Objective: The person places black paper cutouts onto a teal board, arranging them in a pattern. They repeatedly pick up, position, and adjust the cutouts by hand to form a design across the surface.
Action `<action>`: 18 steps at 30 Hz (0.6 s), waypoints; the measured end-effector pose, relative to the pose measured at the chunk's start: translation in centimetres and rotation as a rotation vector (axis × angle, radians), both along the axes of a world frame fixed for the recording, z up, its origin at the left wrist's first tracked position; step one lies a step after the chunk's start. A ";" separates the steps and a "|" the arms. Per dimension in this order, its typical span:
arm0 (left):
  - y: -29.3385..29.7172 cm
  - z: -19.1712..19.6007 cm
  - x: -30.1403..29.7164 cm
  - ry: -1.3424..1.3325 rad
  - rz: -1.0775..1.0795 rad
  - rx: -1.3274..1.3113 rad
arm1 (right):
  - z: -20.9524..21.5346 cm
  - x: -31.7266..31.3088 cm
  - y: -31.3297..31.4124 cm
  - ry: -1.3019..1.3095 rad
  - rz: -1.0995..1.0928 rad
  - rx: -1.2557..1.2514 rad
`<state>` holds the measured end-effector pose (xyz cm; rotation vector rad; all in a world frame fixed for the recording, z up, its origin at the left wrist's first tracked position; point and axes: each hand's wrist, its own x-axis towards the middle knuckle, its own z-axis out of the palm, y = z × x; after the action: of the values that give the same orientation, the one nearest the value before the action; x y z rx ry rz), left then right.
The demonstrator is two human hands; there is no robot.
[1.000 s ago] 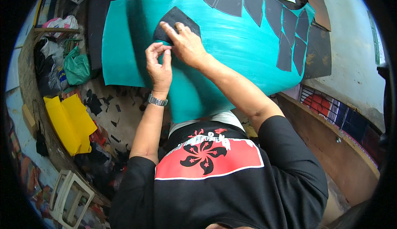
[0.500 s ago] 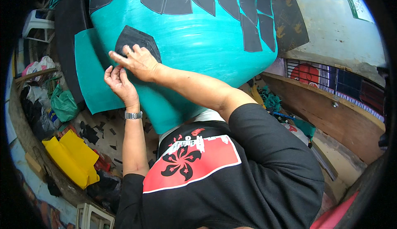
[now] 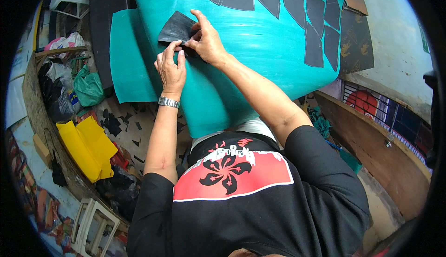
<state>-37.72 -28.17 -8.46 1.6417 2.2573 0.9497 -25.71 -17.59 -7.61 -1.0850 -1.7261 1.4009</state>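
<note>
Hands [image 3: 188,55] meet at the black patch [image 3: 176,27] on the teal sheet [image 3: 260,48], left grip [image 3: 171,66] pinching its lower edge, right grip [image 3: 206,41] closed on it, apparently to steady placement.

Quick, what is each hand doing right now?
Left hand: pinching the black piece.
Right hand: fingers on the same piece, over the teal sheet.

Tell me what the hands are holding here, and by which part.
Both hands pinch one dark cut piece lying on the teal sheet: the left hand and the right hand grip it at its lower right edge, fingertips close together.
</note>
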 end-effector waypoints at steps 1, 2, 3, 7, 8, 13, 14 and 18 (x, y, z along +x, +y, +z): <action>0.0 0.0 0.0 -0.009 -0.009 -0.006 | 0.0 0.1 0.1 0.011 -0.005 -0.051; -0.2 -0.1 0.2 -0.017 -0.015 -0.012 | -0.1 0.2 0.2 0.026 -0.015 -0.096; -0.3 -0.2 0.2 -0.021 -0.030 -0.014 | -0.1 0.2 0.3 0.029 -0.035 -0.110; -0.5 -0.6 0.3 0.186 -0.060 0.044 | 0.0 0.3 0.4 0.146 -0.081 -0.174; -0.4 -0.7 0.3 0.159 -0.054 0.045 | 0.0 0.4 0.6 0.168 -0.116 -0.153; 0.0 -0.5 -0.2 0.188 -0.077 -0.061 | 1.3 2.7 3.5 0.410 -0.357 -0.108; 0.1 -0.2 -0.3 0.230 -0.105 -0.072 | 1.9 3.7 4.7 0.451 -0.432 -0.040; 1.3 2.8 -0.7 0.023 -0.098 -0.151 | 6.4 10.4 8.8 0.232 -0.404 -0.078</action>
<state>-38.43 -26.84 -5.68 1.6876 2.1816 0.7221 -15.31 -8.83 -1.19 -1.1823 -1.2163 1.2843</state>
